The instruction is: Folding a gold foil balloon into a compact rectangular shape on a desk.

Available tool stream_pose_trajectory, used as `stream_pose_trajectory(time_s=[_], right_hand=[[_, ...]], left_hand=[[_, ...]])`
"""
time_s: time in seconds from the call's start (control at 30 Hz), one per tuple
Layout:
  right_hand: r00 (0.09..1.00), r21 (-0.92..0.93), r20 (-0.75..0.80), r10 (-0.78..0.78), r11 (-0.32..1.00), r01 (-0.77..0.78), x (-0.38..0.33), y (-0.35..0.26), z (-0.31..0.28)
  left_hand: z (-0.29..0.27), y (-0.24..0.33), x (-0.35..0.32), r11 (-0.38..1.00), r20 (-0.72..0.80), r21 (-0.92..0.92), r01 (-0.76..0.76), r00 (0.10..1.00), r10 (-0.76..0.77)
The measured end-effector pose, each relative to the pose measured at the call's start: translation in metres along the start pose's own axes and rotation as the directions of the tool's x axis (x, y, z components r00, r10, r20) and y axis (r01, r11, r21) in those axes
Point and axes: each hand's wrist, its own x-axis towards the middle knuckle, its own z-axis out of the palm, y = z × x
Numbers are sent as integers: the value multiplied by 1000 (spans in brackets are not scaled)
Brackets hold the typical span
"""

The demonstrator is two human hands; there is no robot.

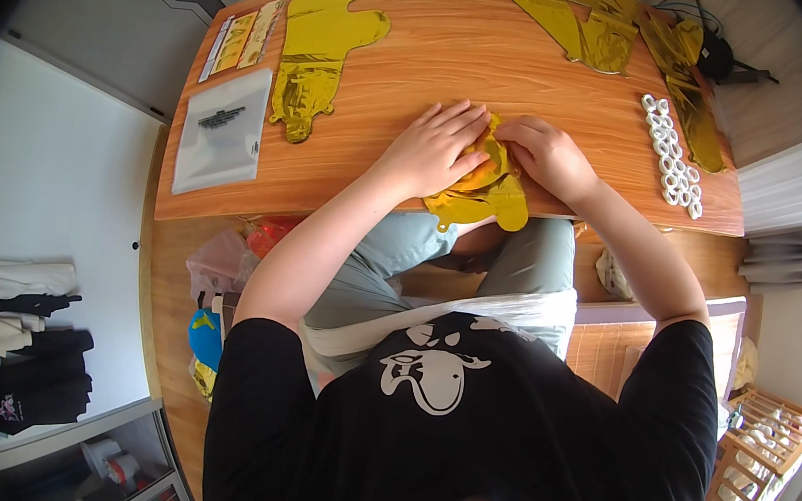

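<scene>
A flat gold foil balloon [505, 201], crumpled and partly folded, lies at the table's near edge. Its lower end hangs a little over that edge. My left hand [437, 151] rests on its left side, fingers stretched out. Curled fingers of my right hand [552, 159] pinch the foil at its upper right; the fingertips are partly hidden. To the left lies another flat gold foil balloon [331, 40]. More gold foil balloons [603, 36] are spread at the far right.
Small white rings or rolls [673, 163] stand in rows at the right. A clear plastic bag [220, 146] with thin black sticks lies at the left, below printed cards [244, 40]. A black device with antennas [718, 57] sits at the far right corner.
</scene>
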Motion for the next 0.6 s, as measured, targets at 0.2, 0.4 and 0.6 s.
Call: stream_pose_trajectory(time_s=[0.2,0.4,0.6], right_hand=[[993,-122,-22,-113,986,109,-1,6,-1],[996,-137,29,-90,986,93,-4,8,-2],[970,-220,113,-216,946,236,-6,8,-12]], left_hand=[[-1,1,1,1000,31,20,7,999,-8],[1,-2,1,999,61,34,5,998,-7],[-10,-4,9,997,264,-26,71,962,-62]])
